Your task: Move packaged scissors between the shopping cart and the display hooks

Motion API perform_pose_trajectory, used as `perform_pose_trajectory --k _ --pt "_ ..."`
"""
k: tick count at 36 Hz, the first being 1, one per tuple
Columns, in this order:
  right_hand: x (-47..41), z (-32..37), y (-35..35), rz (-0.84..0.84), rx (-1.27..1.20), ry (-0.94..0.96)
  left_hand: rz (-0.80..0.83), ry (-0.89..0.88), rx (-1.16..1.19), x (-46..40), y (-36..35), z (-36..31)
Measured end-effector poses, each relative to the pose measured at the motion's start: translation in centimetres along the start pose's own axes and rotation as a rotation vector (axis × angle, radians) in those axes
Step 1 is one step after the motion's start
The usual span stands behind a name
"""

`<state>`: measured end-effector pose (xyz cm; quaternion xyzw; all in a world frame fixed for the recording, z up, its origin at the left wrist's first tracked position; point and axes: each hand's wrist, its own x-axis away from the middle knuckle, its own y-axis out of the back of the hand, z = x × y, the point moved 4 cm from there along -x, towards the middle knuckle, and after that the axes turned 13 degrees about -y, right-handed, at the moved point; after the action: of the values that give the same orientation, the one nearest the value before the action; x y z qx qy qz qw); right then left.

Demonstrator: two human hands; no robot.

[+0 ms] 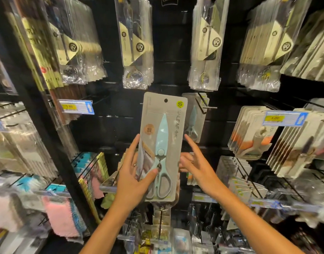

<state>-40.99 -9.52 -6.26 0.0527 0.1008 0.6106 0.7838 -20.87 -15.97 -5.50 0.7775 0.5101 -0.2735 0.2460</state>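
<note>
Our left hand (134, 177) grips the scissors pack (162, 143) upright; right of that grip our right hand (196, 162) spreads open, perhaps touching its edge, below the display hook (205, 107).

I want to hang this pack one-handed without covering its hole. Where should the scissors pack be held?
Grip the scissors pack low on its card, from the left edge, as the left hand does, thumb across the handles. The pack stands upright with its hang hole at the top, free for the display hook.
</note>
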Motion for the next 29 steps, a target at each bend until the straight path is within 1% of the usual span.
perform_pose_trajectory --k 4,9,12,17,29 --pt "1.9 0.7 -0.4 -0.047 -0.031 0.056 0.054 0.0 0.054 0.6 -1.4 0.2" --pt "3.3 -0.1 1.0 -0.152 0.023 0.057 0.172 0.052 0.132 1.0 -3.2 0.4" --pt "3.9 -0.8 1.8 -0.195 0.053 0.046 0.27 0.066 0.133 1.0 -4.2 0.8" --pt "4.8 -1.7 3.2 -0.25 0.066 0.032 0.383 0.087 0.103 0.7 -5.7 1.5" --pt "5.2 -1.9 6.6 -0.297 0.062 0.0 0.494 0.115 0.115 -1.4 -8.5 1.6"
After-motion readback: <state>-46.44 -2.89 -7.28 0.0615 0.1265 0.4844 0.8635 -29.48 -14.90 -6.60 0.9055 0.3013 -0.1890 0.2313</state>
